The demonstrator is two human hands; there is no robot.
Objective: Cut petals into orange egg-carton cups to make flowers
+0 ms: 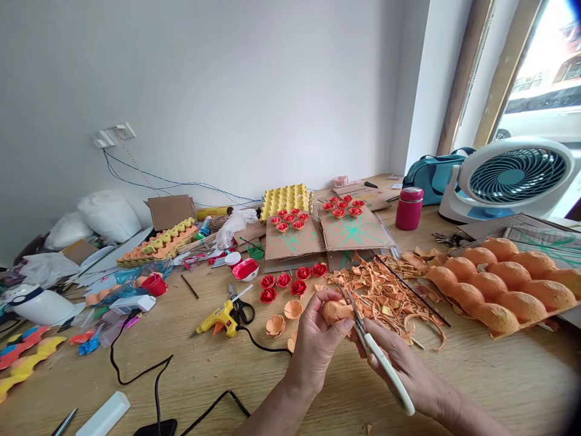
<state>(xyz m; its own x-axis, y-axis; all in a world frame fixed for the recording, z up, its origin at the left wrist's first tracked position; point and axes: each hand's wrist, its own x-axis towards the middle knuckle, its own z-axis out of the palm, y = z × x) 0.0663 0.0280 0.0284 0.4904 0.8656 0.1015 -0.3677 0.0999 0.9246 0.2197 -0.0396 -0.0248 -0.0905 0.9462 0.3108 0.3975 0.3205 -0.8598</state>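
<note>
My left hand (pixel 313 339) grips an orange egg carton cup (pixel 334 312) between thumb and fingers. White-handled scissors (pixel 385 366) are in my right hand (pixel 399 357), their blades against the cup's right side. Behind both hands spreads a heap of orange carton scraps (pixel 385 290). Left of my left hand lie cut orange cups (pixel 275 326), some nested together. Several red carton roses (pixel 298 287) sit just beyond them. To the right rests a large orange egg carton (pixel 503 281), cups facing up as domes.
A yellow glue gun (pixel 220 320) and black scissors (pixel 242 309) lie left of the cups. Two cardboard panels (pixel 295 242) with red roses and green lines stand behind. A magenta flask (pixel 409 209) and a white fan (pixel 512 175) are at the right; black cables (pixel 157 375) cross the front left.
</note>
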